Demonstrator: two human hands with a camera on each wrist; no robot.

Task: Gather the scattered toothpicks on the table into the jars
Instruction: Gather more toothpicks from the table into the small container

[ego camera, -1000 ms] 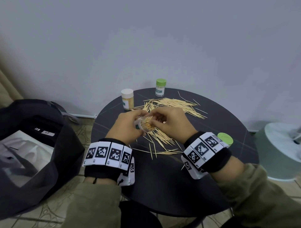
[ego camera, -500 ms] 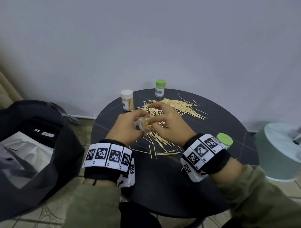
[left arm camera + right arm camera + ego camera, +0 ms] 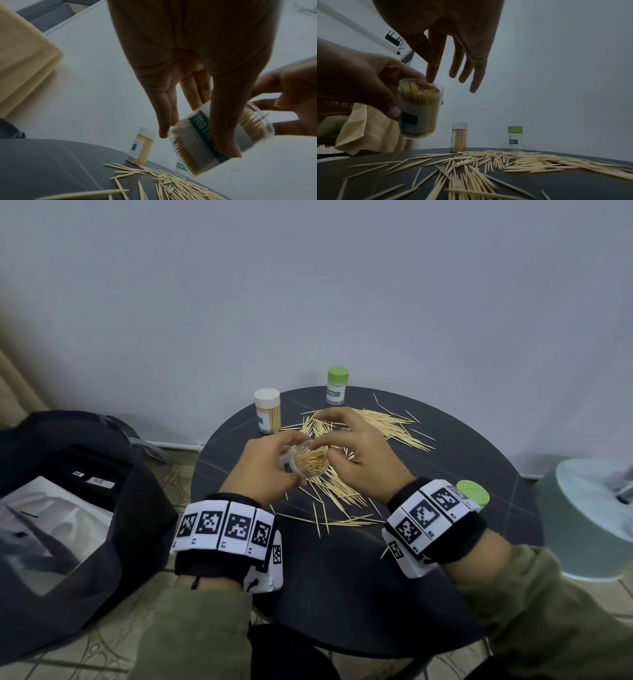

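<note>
Held above the round black table (image 3: 342, 577), a clear open jar (image 3: 306, 462) packed with toothpicks tilts in the grip of my left hand (image 3: 267, 463). The left wrist view shows the thumb and fingers wrapped round that jar (image 3: 221, 138). My right hand (image 3: 342, 436) hovers at the jar's mouth, its forefinger tip touching the rim (image 3: 428, 81) and the other fingers spread straight. Scattered toothpicks (image 3: 383, 426) lie in a heap behind and below the hands, more toothpicks (image 3: 488, 166) cover the tabletop.
A white-lidded jar (image 3: 267, 415) full of toothpicks and a green-lidded jar (image 3: 337, 385) stand at the table's back edge. A loose green lid (image 3: 474, 494) lies by my right wrist. A black bag (image 3: 68, 491) sits left, a pale round object (image 3: 589, 518) right.
My right hand has uncurled: its fingers spread out and only the forefinger stays at the jar's mouth. The left hand has turned the jar's opening more toward me.
</note>
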